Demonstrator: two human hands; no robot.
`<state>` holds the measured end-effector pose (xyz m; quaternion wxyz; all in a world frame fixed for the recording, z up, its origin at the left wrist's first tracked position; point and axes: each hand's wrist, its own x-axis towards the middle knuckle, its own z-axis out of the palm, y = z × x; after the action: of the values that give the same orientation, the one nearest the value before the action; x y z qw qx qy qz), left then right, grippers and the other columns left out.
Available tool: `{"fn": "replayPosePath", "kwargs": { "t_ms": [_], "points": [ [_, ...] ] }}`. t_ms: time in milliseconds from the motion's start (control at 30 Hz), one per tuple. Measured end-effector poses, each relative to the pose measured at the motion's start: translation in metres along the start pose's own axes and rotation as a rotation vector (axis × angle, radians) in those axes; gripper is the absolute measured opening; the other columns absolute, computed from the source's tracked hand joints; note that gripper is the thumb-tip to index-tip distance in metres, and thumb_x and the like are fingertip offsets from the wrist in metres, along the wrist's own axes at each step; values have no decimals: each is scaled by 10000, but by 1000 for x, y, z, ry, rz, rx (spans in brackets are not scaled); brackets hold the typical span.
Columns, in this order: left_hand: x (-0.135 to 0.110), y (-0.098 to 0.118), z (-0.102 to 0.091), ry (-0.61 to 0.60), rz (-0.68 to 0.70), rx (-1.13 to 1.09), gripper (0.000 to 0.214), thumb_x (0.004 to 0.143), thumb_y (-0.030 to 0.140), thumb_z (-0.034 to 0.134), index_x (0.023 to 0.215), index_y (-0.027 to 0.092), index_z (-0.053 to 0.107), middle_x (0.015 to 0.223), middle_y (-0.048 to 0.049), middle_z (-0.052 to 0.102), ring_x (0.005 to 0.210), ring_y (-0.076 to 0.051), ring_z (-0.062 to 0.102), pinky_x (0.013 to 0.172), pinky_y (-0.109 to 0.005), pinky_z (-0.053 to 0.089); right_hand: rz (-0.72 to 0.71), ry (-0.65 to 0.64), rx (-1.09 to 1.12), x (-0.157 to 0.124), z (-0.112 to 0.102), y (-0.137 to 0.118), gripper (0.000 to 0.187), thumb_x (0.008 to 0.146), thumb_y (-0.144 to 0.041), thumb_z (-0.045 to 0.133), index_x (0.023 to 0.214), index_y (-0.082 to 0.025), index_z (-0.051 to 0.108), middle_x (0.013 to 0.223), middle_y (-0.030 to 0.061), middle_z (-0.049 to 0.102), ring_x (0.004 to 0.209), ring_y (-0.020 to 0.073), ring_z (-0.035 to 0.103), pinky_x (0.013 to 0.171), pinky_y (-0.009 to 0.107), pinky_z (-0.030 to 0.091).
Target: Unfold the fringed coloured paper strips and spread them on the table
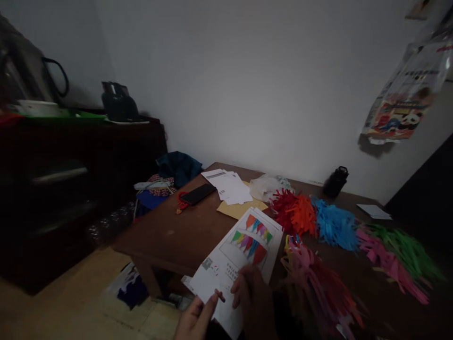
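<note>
Mostly, the wooden table was crowded along its far edge and its right half. Near the wall lay loose white papers, partly over a yellow-brown envelope, with a crumpled clear plastic bag just beside them. To their left rested a dark flat phone-like object, a red cord next to it. Rightward ran a row of fringed paper tassels in dark red, orange, blue, pink and green; behind them stood a black container, and a white card lay farther right. A mixed-colour tassel bundle spread close beside the right hand, taking up the surface on that side. The printed sheet lay near the table's front, between the phone-like object and the tassels, partly over another sheet. Its long axis slanted from the hands away toward the far right; the end with the coloured pennants pointed to the wall, while small lettering sat nearer the person. The left hand pinched a small dark stick-like piece between thumb and finger above the near end. The right hand, fingers bent, covered part of the sheet; whether it gripped anything could not be told.
</note>
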<state>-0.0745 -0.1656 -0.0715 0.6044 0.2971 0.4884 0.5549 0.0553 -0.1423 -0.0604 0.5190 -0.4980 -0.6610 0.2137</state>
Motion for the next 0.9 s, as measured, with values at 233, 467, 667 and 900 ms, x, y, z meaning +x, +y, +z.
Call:
{"fn": "replayPosePath", "kwargs": {
  "t_ms": [233, 467, 667, 900],
  "points": [
    [6, -5, 10, 61, -139, -15, 389, 627, 525, 774, 826, 197, 712, 791, -64, 781, 852, -309, 730, 769, -365, 586, -375, 24, -280, 1, -9, 5, 268, 881, -71, 357, 846, -221, 576, 729, 14, 673, 651, 165, 673, 590, 249, 531],
    [2, -7, 0, -28, 116, 125, 377, 680, 539, 771, 880, 219, 777, 998, -69, 788, 1065, -329, 680, 1011, -394, 501, -496, -52, -264, 2, -21, -1, 185, 993, -220, 447, 1020, -184, 626, 840, 69, 698, 746, 182, 682, 648, 265, 581],
    [-5, 2, -3, -99, 169, 228, 430, 725, 585, 720, 940, 219, 787, 998, -85, 792, 1029, -348, 698, 981, -421, 533, -423, -148, -191, 5, -31, -7, 286, 1015, -282, 425, 883, -201, 665, 715, 17, 651, 634, 141, 644, 562, 217, 521],
    [-12, 3, 2, -21, 163, 262, 405, 704, 601, 726, 861, 232, 789, 964, -80, 797, 1042, -351, 694, 977, -406, 538, -530, 35, -329, 2, -30, -8, 331, 1034, -255, 334, 818, -210, 580, 659, 6, 630, 599, 153, 620, 566, 249, 477]
  ]
}}
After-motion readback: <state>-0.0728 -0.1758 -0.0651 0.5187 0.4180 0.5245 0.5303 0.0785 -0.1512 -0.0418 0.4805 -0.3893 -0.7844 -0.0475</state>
